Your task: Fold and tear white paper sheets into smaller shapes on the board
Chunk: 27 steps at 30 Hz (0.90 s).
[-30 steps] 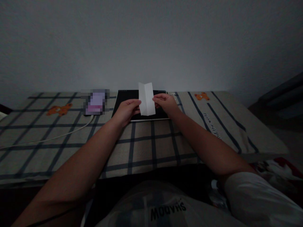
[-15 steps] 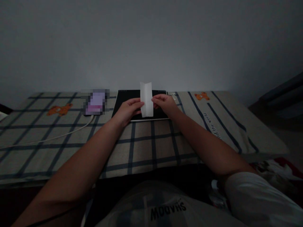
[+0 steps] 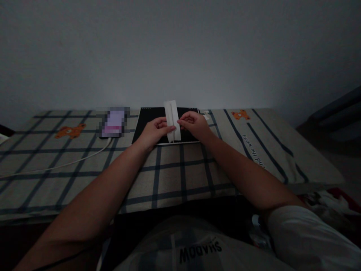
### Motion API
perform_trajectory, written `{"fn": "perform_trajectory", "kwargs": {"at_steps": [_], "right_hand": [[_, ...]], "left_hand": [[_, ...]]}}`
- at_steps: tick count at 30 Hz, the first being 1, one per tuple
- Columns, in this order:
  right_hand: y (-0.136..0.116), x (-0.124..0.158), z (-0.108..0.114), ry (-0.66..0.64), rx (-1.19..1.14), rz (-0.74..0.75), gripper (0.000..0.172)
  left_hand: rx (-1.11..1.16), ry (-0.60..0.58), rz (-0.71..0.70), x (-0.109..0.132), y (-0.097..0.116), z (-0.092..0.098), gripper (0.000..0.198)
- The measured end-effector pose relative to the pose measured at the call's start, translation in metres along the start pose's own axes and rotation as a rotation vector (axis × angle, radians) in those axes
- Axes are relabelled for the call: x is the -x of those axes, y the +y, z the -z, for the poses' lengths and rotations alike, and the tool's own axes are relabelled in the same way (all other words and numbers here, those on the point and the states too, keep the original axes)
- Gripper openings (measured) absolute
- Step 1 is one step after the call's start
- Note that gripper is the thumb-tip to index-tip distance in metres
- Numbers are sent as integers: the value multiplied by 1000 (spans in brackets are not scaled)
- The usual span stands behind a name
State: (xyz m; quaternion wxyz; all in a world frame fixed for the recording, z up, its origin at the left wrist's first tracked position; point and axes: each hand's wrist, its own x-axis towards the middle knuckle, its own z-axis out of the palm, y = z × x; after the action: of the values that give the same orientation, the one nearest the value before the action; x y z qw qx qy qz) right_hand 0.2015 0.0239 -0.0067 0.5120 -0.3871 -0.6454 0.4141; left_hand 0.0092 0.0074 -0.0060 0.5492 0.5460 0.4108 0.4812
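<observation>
A narrow strip of white folded paper (image 3: 174,113) stands above a black notebook-like pad (image 3: 148,119), with lengthwise creases showing. My left hand (image 3: 156,131) is closed on the paper's left side, its thumb lying across the front near the lower part. At the paper's right edge, the thumb and forefinger of my right hand (image 3: 194,123) pinch it, the other fingers curled. Both wrists rest near the pad's front edge. What the fingers do behind the paper is hidden.
The table wears a checked cloth (image 3: 169,177) with orange bear prints. A blurred phone (image 3: 114,123) with a white cable (image 3: 84,156) lies left. A small white scrap (image 3: 207,115) sits beyond my right hand. Below the table's edge, at right, is a clear bottle (image 3: 258,229). A wall rises behind.
The paper has tilted slightly left and its sides have folded inward around the crease. My left thumb has moved right across it, and my right fingers have shifted slightly left.
</observation>
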Motion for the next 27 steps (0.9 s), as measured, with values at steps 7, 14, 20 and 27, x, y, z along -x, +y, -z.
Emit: {"fn": "perform_trajectory", "kwargs": {"at_steps": [7,14,20,27], "right_hand": [[1,0,-2,17,0,-44,38],[-2,2,-2,-47,4,-138,42],[-4,4,-2,-82,31,-117,28],[-3,1,3,-37,30,-111,17]], "left_hand": [[-133,26,-91,0,2,-2,57],[-175,25,-130,1,2,-3,57],[-210,17,-149,0,1,-2,59],[-69,123,-111,-1,-1,0,38]]}}
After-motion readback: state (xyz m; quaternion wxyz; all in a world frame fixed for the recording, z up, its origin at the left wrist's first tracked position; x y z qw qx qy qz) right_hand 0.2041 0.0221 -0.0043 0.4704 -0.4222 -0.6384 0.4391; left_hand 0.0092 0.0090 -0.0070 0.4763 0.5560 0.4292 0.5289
